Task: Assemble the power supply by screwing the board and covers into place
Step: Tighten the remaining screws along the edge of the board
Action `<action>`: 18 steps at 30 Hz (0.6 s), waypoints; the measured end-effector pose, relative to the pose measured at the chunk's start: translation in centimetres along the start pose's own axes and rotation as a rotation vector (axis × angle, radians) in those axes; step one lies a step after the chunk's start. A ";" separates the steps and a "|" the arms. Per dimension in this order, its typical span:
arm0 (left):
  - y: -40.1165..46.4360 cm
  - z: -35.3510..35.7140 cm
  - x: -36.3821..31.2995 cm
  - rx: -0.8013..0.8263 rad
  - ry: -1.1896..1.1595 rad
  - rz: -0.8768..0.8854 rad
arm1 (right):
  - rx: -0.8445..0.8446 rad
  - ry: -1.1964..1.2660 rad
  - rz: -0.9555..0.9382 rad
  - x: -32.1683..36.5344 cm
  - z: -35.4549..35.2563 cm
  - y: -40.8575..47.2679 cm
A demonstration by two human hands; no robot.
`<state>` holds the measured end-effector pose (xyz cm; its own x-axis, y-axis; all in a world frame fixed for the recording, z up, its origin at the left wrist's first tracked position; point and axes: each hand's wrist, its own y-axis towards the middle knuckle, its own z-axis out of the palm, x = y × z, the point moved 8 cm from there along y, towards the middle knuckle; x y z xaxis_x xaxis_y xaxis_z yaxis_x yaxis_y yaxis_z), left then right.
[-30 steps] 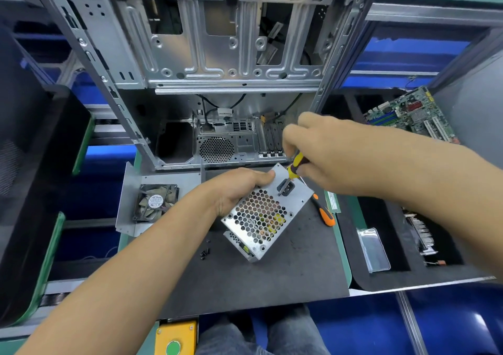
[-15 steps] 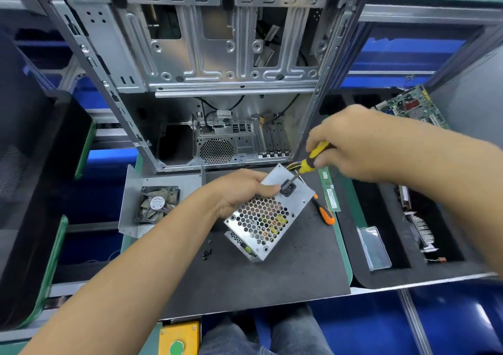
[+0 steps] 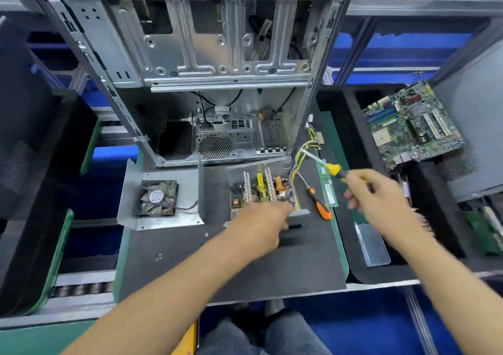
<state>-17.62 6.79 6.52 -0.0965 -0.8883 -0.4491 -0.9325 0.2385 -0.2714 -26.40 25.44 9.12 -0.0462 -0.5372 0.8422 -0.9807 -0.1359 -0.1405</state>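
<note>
Risking a slipped board [image 3: 261, 188] while gripping the power supply [image 3: 272, 199] left hand [image 3: 261, 226], right hand [image 3: 378, 196] holding the screwdriver [image 3: 333, 169] clear.

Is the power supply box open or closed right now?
Open. The power supply shows its bare board, coils and yellow parts, with no cover on top. The left hand holds its near edge.
</note>
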 end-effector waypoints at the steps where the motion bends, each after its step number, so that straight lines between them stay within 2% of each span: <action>1: -0.3 1.2 0.0 0.013 0.069 0.003 | -0.002 0.017 0.031 -1.5 1.1 -0.3; 4: -0.9 4.8 -0.1 0.054 0.218 0.050 | -0.035 0.080 0.113 -5.1 3.6 -1.2; 10: -0.5 6.0 0.5 -0.066 0.282 0.022 | -0.009 0.214 0.218 -9.3 6.5 -2.1; 14: -0.4 4.6 1.1 -0.132 0.248 0.063 | 0.121 0.203 0.201 -10.3 7.7 -2.0; 18: -1.3 3.9 0.6 -0.265 0.374 0.111 | 0.207 0.238 0.155 -9.8 8.8 -2.0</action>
<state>-15.12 7.48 3.32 -0.2739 -0.9551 -0.1128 -0.9615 0.2746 0.0097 -22.28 23.68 -3.45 -0.2582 -0.3589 0.8969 -0.9004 -0.2471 -0.3581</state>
